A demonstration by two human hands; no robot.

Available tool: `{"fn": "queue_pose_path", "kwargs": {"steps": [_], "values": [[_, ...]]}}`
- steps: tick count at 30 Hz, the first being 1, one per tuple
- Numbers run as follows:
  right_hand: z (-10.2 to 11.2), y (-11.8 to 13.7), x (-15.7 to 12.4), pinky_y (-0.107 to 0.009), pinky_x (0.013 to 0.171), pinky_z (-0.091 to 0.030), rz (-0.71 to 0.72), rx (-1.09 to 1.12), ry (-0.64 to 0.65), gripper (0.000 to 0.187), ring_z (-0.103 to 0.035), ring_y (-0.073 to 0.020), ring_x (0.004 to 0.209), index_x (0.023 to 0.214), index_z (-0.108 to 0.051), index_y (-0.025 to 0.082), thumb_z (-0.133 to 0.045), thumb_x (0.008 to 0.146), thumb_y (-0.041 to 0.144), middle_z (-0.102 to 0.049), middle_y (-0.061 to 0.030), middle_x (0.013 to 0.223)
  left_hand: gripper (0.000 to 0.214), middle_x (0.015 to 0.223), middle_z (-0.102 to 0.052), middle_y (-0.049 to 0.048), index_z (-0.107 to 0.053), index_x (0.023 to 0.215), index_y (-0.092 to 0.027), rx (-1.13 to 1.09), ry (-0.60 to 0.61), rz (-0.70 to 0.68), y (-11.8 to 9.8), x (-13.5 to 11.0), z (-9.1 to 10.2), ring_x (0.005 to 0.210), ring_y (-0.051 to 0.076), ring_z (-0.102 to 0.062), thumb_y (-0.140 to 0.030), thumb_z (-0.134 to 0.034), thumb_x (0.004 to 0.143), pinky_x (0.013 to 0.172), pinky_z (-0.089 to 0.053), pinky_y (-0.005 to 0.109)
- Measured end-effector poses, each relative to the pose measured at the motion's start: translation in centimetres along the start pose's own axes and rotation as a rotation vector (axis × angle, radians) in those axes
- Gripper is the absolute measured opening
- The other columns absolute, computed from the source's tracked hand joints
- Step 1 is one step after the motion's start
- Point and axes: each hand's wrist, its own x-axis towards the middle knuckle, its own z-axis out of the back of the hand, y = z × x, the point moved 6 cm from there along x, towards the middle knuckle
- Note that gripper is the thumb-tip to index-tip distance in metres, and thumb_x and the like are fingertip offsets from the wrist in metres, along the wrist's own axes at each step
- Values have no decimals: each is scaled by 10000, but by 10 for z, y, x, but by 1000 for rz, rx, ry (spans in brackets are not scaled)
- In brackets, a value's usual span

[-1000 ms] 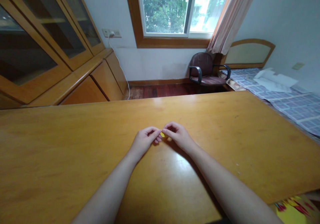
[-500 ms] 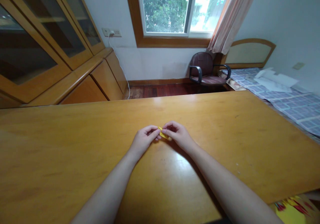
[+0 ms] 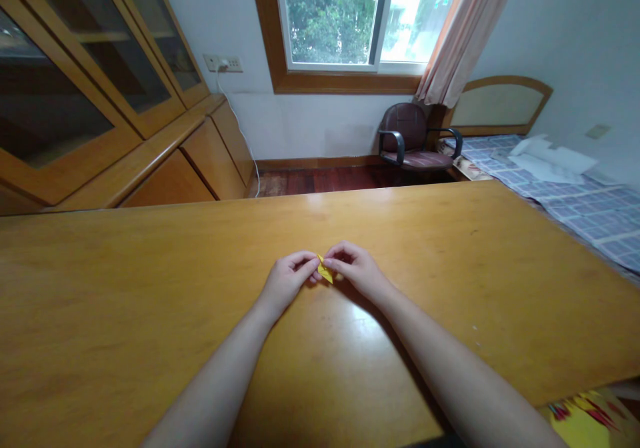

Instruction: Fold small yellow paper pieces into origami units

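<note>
A small piece of folded yellow paper (image 3: 326,275) is held between my two hands, just above the wooden table (image 3: 150,301). My left hand (image 3: 290,278) pinches its left side between thumb and fingers. From the other side, the thumb and index finger of my right hand (image 3: 357,268) close on the paper's upper right part. One pointed end hangs down towards me. My fingertips hide some of the folds.
At the lower right, beneath the table's edge, lie yellow paper (image 3: 580,428) and small red and yellow pieces. Beyond the table stand a brown armchair (image 3: 407,135), a bed (image 3: 575,201) with a checked cover, and a glass-fronted cabinet (image 3: 115,128) on the left.
The yellow paper has turned slightly, and its lower point now shows more plainly below my fingers. Both hands have stayed almost in place.
</note>
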Motion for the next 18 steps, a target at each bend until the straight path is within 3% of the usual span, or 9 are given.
{"fn": "queue_pose_path", "kwargs": {"steps": [18], "values": [[0,-6,2,-243,573,-392,-40,30,43,240,-513,-103,589,817,-662,166,-780,730,356,-611,24,667,250,647,-705,24,-715,815,-154,12,9,-7,2,0,0,617,151,-638,-397,-656,820,644,-505,252]]}}
